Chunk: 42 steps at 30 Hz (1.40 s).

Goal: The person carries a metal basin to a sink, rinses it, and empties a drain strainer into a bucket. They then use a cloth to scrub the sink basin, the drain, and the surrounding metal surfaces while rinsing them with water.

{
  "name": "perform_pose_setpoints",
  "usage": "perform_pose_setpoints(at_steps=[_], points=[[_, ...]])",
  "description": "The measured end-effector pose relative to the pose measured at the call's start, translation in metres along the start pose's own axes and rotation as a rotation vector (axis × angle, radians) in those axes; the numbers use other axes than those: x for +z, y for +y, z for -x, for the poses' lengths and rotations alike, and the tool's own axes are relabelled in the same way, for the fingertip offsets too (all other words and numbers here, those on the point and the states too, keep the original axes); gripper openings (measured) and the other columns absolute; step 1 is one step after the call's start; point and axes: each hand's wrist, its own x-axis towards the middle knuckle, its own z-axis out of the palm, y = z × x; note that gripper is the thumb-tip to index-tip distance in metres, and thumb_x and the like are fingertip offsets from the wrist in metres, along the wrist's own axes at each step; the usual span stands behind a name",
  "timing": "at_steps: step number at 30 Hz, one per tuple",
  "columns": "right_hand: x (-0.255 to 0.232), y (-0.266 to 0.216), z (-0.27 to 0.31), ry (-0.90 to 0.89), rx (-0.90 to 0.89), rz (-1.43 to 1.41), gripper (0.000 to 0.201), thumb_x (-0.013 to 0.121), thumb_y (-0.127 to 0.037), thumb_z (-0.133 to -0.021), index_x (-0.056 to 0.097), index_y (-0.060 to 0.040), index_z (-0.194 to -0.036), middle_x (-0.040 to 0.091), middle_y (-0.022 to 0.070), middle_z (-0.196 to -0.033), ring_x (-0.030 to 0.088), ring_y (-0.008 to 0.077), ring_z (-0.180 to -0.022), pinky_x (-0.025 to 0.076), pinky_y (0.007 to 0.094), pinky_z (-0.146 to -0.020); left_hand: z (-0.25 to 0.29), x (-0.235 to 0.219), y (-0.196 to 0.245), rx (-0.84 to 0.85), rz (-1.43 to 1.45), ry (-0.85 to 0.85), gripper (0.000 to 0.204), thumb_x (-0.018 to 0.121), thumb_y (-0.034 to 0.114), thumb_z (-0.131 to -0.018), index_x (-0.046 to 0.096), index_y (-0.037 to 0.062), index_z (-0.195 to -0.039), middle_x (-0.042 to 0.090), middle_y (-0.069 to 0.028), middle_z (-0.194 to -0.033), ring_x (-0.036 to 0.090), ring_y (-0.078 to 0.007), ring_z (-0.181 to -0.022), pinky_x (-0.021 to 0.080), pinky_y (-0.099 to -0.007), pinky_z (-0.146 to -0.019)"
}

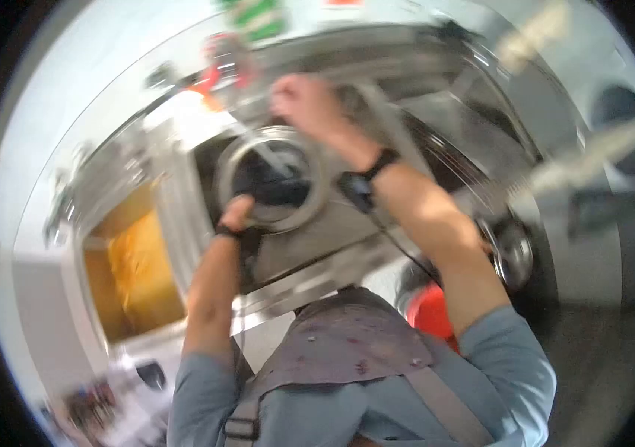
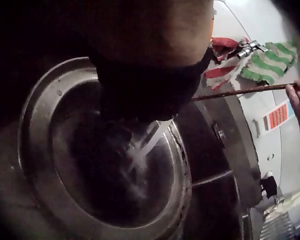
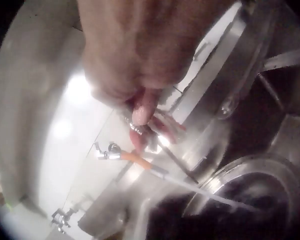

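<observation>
A round metal pot (image 1: 306, 212) with a wide rim stands in the steel sink, a stream of water (image 2: 152, 140) falling into it. At its near left edge, my left hand (image 1: 237, 212) holds the rim; the wrist strap hides most of that hand in the left wrist view. My right hand (image 1: 306, 104) is raised beyond the pot's far right side. It grips a thin brown rod (image 2: 240, 92), which slants down toward the pot in the right wrist view. The water comes from a tap with an orange hose end (image 3: 135, 159).
Left of the sink is a basin of orange-yellow liquid (image 1: 135, 257). Red-striped cloth (image 2: 222, 75) and green-striped cloth (image 2: 270, 62) hang near the tap. More steel sink compartments (image 1: 451, 104) extend right. A red bucket (image 1: 433, 309) is below the counter's front edge.
</observation>
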Motion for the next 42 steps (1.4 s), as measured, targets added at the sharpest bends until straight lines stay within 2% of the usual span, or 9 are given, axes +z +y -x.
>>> perform_pose_setpoints(at_steps=[3, 4, 5, 6, 9, 17, 21, 31, 42], points=[[-0.013, 0.004, 0.034, 0.148, 0.002, 0.059, 0.019, 0.066, -0.022, -0.084, 0.067, -0.0032, -0.087, 0.068, 0.0179, -0.08, 0.066, 0.0321, -0.069, 0.051, 0.0436, -0.064, -0.028, 0.019, -0.043, 0.132, 0.097, 0.117, 0.033, 0.056, 0.028, -0.096, 0.069, 0.0082, -0.12, 0.067, -0.0167, -0.121, 0.06, -0.032, -0.115, 0.047, -0.0418, -0.098], [-0.023, -0.002, 0.047, 0.179, 0.038, 0.059, 0.018, 0.061, -0.019, -0.083, 0.064, -0.0008, -0.083, 0.064, 0.0233, -0.079, 0.065, 0.0404, -0.075, 0.051, 0.0488, -0.066, -0.039, -0.009, -0.016, 0.079, 0.18, -0.096, 0.032, 0.056, 0.034, -0.096, 0.074, 0.0089, -0.106, 0.07, -0.0196, -0.11, 0.066, -0.0362, -0.103, 0.051, -0.0471, -0.085], [-0.024, 0.007, 0.059, 0.288, -0.06, 0.011, 0.02, 0.06, -0.02, -0.085, 0.063, -0.0003, -0.084, 0.064, 0.0243, -0.08, 0.066, 0.0416, -0.078, 0.051, 0.05, -0.068, -0.055, -0.035, 0.021, 0.198, -0.463, -0.304, 0.033, 0.056, 0.037, -0.096, 0.076, 0.0113, -0.095, 0.072, -0.0196, -0.093, 0.068, -0.0401, -0.088, 0.051, -0.051, -0.072], [-0.029, 0.01, 0.074, 0.227, 0.113, -0.194, 0.019, 0.06, -0.02, -0.087, 0.063, -0.0008, -0.085, 0.064, 0.0242, -0.082, 0.065, 0.0419, -0.079, 0.051, 0.0514, -0.07, -0.052, -0.044, 0.042, -0.037, -0.244, -0.203, 0.033, 0.059, 0.037, -0.093, 0.074, 0.0073, -0.09, 0.07, -0.0211, -0.09, 0.068, -0.0415, -0.081, 0.053, -0.0496, -0.068], [-0.021, 0.063, 0.109, 0.114, 0.102, 0.252, 0.016, 0.062, -0.018, -0.087, 0.064, -0.0027, -0.087, 0.065, 0.0226, -0.083, 0.065, 0.0417, -0.081, 0.05, 0.052, -0.073, -0.048, -0.044, 0.043, 0.01, -0.094, -0.097, 0.033, 0.064, 0.039, -0.09, 0.075, 0.0103, -0.103, 0.072, -0.0201, -0.09, 0.069, -0.0414, -0.088, 0.054, -0.0465, -0.074], [-0.048, 0.018, 0.143, 0.064, 0.048, 0.267, 0.015, 0.063, -0.019, -0.087, 0.066, -0.0043, -0.089, 0.068, 0.0197, -0.086, 0.066, 0.0401, -0.082, 0.052, 0.0484, -0.074, -0.046, -0.051, 0.121, 0.367, 0.221, 0.035, 0.048, 0.071, 0.028, -0.087, 0.064, 0.0079, -0.13, 0.069, -0.0184, -0.118, 0.066, -0.0349, -0.107, 0.05, -0.0427, -0.091], [-0.058, -0.015, 0.14, 0.107, 0.172, -0.123, 0.017, 0.063, -0.017, -0.092, 0.067, -0.0014, -0.099, 0.071, 0.0101, -0.082, 0.071, 0.0173, -0.078, 0.056, 0.0348, -0.071, -0.042, -0.058, 0.131, 0.677, 0.162, 0.094, 0.052, 0.07, 0.027, -0.087, 0.06, 0.0143, -0.136, 0.068, -0.0109, -0.124, 0.066, -0.0303, -0.108, 0.05, -0.0413, -0.097], [-0.094, -0.02, 0.128, 0.233, 0.458, -0.575, 0.019, 0.065, -0.014, -0.095, 0.064, 0.0045, -0.1, 0.071, 0.0133, -0.088, 0.073, 0.0199, -0.076, 0.06, 0.0284, -0.066, -0.007, -0.099, 0.116, 0.031, 1.091, -0.187, 0.025, 0.068, 0.015, -0.095, 0.072, 0.0003, -0.115, 0.075, -0.0063, -0.095, 0.065, -0.0102, -0.073, 0.053, -0.0268, -0.067], [-0.061, -0.009, 0.117, -0.2, 0.479, -0.364, 0.013, 0.063, -0.015, -0.094, 0.069, -0.003, -0.093, 0.066, 0.0013, -0.074, 0.06, 0.0104, -0.058, 0.047, 0.0249, -0.05, 0.009, -0.119, 0.069, -0.32, 1.786, 0.155, 0.018, 0.066, 0.004, -0.094, 0.063, -0.004, -0.109, 0.069, -0.0177, -0.097, 0.07, -0.0281, -0.085, 0.062, -0.0378, -0.077]])
